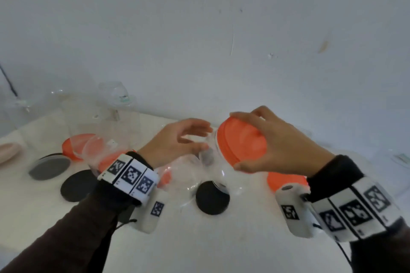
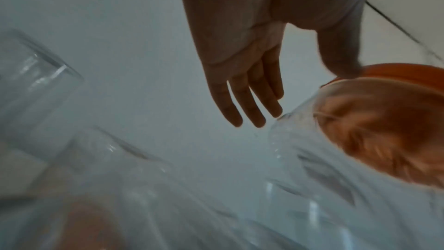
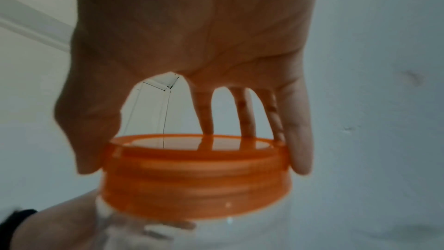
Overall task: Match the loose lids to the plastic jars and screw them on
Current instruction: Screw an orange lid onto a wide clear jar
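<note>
In the head view a clear plastic jar (image 1: 208, 159) hangs tilted above the white table (image 1: 221, 239), with an orange lid (image 1: 241, 144) seated on its mouth. My right hand (image 1: 236, 141) grips that lid from above, thumb and fingers (image 3: 300, 140) curled round its rim (image 3: 197, 182). My left hand (image 1: 205, 138) is at the jar's left side with its fingers (image 2: 242, 102) straight and relaxed. Its thumb tip touches the lid's edge (image 2: 384, 71). The jar wall (image 2: 324, 178) shows blurred beside the palm.
Two black lids (image 1: 211, 198) (image 1: 77, 185) and a grey lid (image 1: 50, 167) lie on the table. More orange lids (image 1: 75, 144) (image 1: 286, 180) lie left and right. Several clear jars (image 1: 106, 113) stand at the back left, against a white wall.
</note>
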